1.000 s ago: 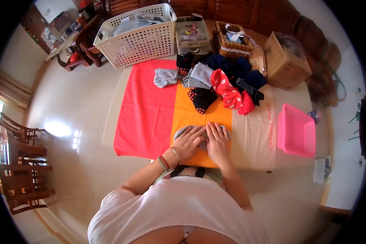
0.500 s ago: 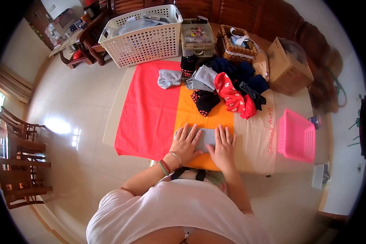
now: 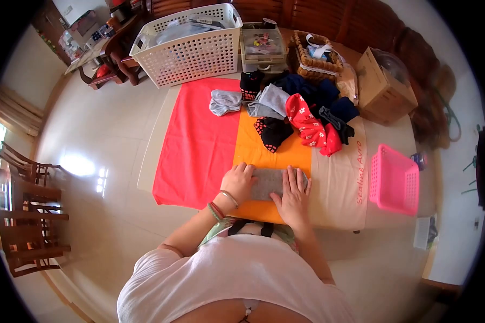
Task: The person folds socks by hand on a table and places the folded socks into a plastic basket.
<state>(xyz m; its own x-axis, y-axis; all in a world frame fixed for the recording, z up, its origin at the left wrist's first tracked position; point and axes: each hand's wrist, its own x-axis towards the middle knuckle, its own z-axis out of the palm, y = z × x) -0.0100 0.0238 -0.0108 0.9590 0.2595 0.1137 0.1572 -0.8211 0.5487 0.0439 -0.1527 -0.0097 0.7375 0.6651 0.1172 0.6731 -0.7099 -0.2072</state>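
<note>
A folded grey cloth (image 3: 266,184) lies flat on the orange stripe of the table cover (image 3: 199,145), close to the front edge. At its left end my left hand (image 3: 238,182) has its fingers curled together on the cloth's edge. Stretched out flat, my right hand (image 3: 293,198) rests on the right part of the cloth. Beyond both hands is a loose heap: grey socks (image 3: 225,102), a black piece with a red pattern (image 3: 273,134), a red flowered cloth (image 3: 310,126) and dark blue clothes (image 3: 328,97).
A white perforated laundry basket (image 3: 191,56) stands at the back left. Beside it are a lidded box (image 3: 262,46), a wicker basket (image 3: 315,67) and a cardboard box (image 3: 385,89). A pink plastic basket (image 3: 393,180) sits at the right edge of the table.
My left hand has gone from lying flat with spread fingers to curling at the cloth's left end. My right hand stays flat on the cloth. The heap has not changed.
</note>
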